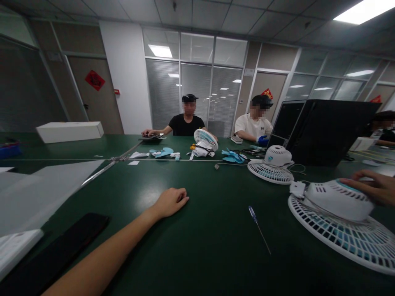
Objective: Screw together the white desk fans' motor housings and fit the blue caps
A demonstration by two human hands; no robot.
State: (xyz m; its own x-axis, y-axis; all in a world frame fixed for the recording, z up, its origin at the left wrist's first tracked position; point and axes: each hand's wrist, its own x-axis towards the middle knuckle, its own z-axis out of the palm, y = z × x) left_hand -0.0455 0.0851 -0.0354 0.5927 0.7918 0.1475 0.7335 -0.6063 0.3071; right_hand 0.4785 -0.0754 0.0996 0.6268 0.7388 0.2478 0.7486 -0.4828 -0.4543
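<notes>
My left hand (173,201) rests on the green table with its fingers loosely curled in and nothing visible in them. At the right edge, my right hand (376,186) has its fingers over the top of the white housing of a fan (336,199), beside a blue ring. This fan lies with its round grille down on the table. Between my hands, nearer the fan, a thin screwdriver (259,229) with a clear bluish handle lies on the tabletop. A second white fan (277,156) sits grille down just behind the large one.
Farther back are a tilted fan (205,143), blue blades (233,156) and cables. A large black case (330,131) stands behind the fans. A black phone-like slab (58,250) and white box (70,131) lie left. Two people (188,125) (251,123) sit across the green table (210,246).
</notes>
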